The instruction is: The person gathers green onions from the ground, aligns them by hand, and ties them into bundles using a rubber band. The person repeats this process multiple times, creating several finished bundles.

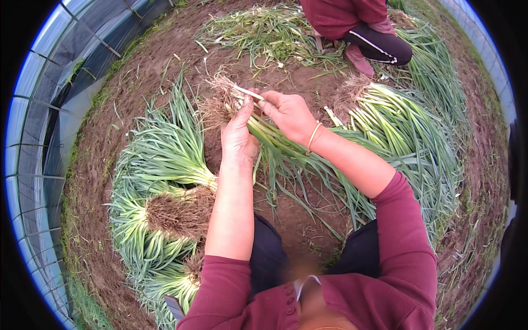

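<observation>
My left hand (241, 136) is wrapped around a bunch of allium plants (268, 131), just below their tangled pale-brown roots. Thumb and fingers of my right hand (288, 111) pinch a single white stalk (247, 91) at the top of that bunch. The stalk's root end points to the upper left. Long green leaves trail down to the right beneath my right forearm. The held bunch is off the ground, between my knees and the bare soil ahead.
Bundles of allium plants (165, 152) lie at the left, one root mass (177, 216) facing inward. A large loose pile (387, 119) lies at the right. Discarded leaves (264, 37) cover the soil ahead, beside a crouching person (350, 16). Plastic greenhouse sheeting (41, 123) curves along the left.
</observation>
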### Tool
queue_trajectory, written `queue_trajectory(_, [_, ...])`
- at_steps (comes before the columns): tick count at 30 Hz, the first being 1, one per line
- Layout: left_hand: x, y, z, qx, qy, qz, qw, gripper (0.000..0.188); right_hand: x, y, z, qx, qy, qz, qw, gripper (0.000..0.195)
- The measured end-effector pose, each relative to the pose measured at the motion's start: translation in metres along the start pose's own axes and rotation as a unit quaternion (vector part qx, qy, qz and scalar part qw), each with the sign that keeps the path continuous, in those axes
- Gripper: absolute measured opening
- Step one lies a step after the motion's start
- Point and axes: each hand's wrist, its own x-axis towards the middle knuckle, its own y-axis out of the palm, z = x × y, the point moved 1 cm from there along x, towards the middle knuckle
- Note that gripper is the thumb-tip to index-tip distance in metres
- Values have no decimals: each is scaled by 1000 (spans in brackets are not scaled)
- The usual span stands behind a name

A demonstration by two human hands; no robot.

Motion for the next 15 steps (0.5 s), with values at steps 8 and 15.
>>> queue_trajectory(8, [-3,4,-44,29,96,-87,991,22,-41,-11,-72,-14,66,295,953,67])
queue_trajectory(15, [-38,11,-118,141,348,-196,906,16,-158,-29,-71,297,432,595,609,88])
